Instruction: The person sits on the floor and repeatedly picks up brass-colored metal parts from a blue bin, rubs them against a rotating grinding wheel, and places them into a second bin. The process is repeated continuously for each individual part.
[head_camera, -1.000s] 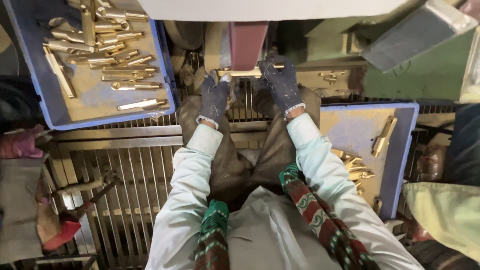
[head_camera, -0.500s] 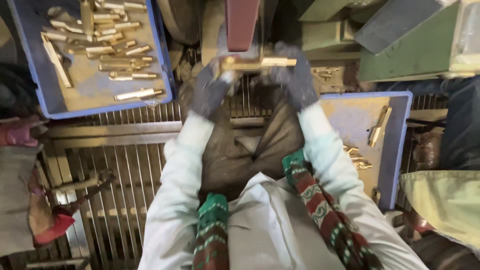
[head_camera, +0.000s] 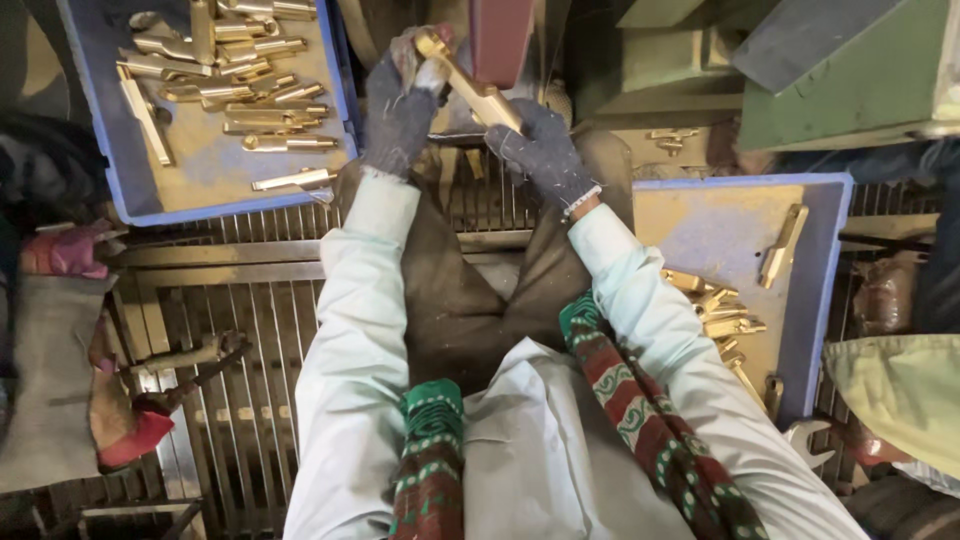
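— Brass bar (head_camera: 468, 88) first: where does it lie against the hands?

— Between them. The left hand (head_camera: 400, 100), in a dark glove, is closed round its upper end; the right hand (head_camera: 540, 150), gloved too, is closed on its lower end. Neither hand is nearer, since each has its own end.

— And its long axis?

— A slant, from upper left down to lower right. The high end points up and left, toward the left hand's fingertips; the low end points toward the right palm. The middle of the bar shows bare between the gloves.

— What is around it?

— The red belt (head_camera: 500, 40) stands just beside the bar's upper half; whether they touch cannot be told. A blue tray (head_camera: 130, 205) with brass pieces lies well to the left, and a second tray (head_camera: 820, 260) with a few more to the right.
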